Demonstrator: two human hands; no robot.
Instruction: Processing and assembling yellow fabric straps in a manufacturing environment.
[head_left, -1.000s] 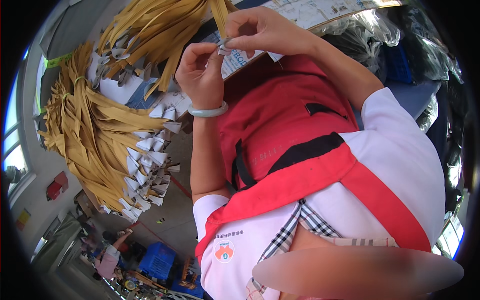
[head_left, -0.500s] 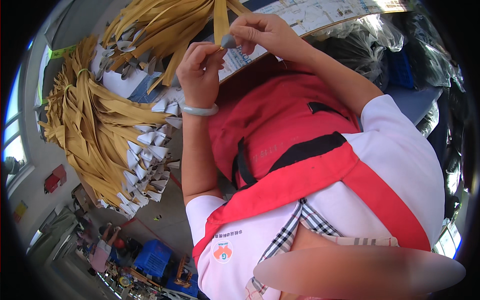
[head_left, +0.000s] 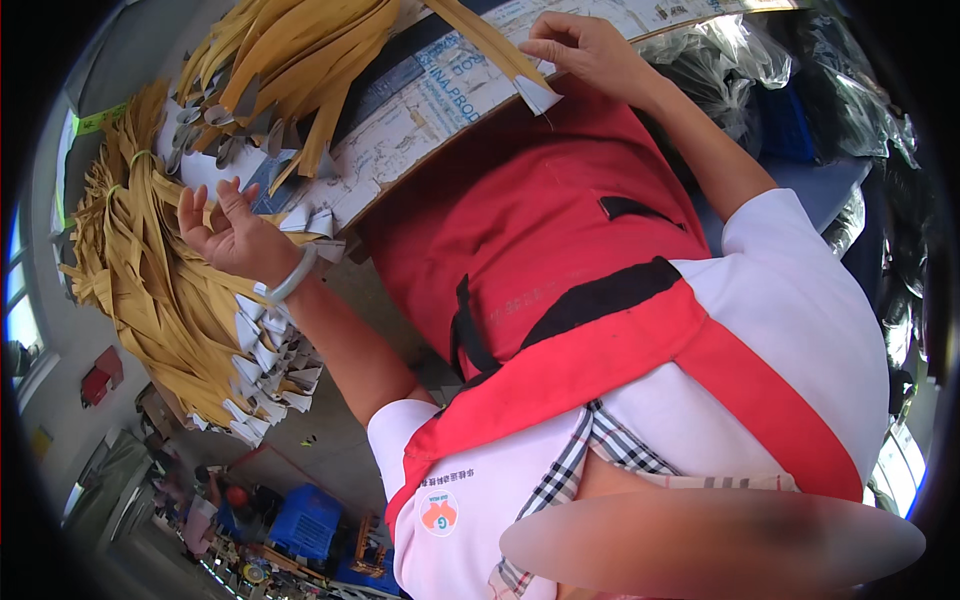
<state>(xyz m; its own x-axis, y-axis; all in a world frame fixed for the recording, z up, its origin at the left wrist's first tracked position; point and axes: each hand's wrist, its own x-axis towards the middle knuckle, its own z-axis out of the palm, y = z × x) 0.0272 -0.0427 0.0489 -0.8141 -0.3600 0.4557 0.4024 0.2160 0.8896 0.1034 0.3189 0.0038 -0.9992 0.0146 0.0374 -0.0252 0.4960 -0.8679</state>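
Note:
My right hand (head_left: 592, 60) is at the table's near edge, its thumb and bent fingers closed at the side of a flat yellow strip (head_left: 492, 43). The strip lies slantwise, and its flared white end (head_left: 538, 96) hangs over the edge. My left hand (head_left: 238, 232) is raised at the left with the palm turned up and the fingers apart, holding nothing. Beneath and beside it hangs a large tied bundle of yellow strips (head_left: 170, 275) with white folded ends. Another pile of yellow strips (head_left: 310, 55) with grey ends lies on the table.
A printed, worn board (head_left: 420, 115) covers the table along its near edge. Clear plastic bags (head_left: 725, 65) and a blue crate (head_left: 785, 125) stand at the right. A red apron (head_left: 540, 220) covers my front. Far off at the lower left are blue crates (head_left: 305, 520) and a person.
My left hand has let go of the strip's end and moved left and down, opening. The right hand has shifted right, and the strip has swung right, its end now showing white.

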